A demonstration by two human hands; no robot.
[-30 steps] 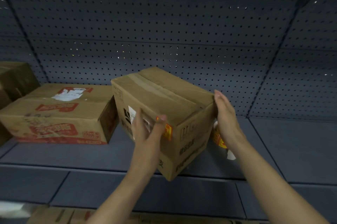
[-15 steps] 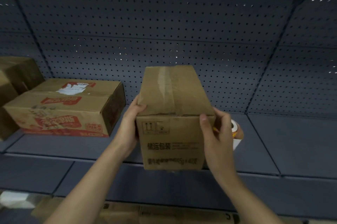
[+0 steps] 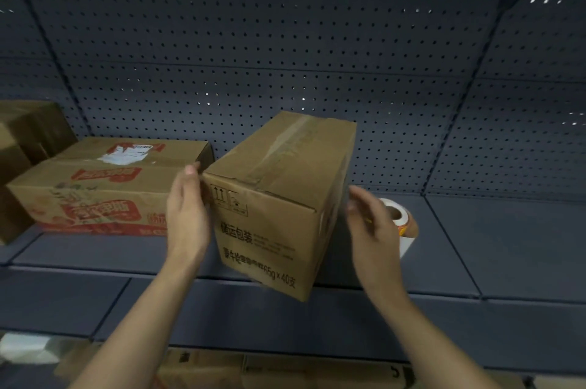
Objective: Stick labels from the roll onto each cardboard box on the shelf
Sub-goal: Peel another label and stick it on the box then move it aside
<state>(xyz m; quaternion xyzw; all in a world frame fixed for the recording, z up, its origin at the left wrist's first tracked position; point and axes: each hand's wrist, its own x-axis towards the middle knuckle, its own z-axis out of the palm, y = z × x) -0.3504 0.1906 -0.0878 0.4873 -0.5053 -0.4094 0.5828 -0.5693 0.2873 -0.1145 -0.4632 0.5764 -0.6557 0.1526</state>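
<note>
One taped box point(image 3: 279, 198), printed box point(image 3: 104, 192) left, roll point(image 3: 396, 214) behind right hand point(image 3: 371, 227)

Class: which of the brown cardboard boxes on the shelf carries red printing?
The wide, flat cardboard box left of the left hand; the taped brown box at centre bears only black print, and the far-left box looks plain.
</note>
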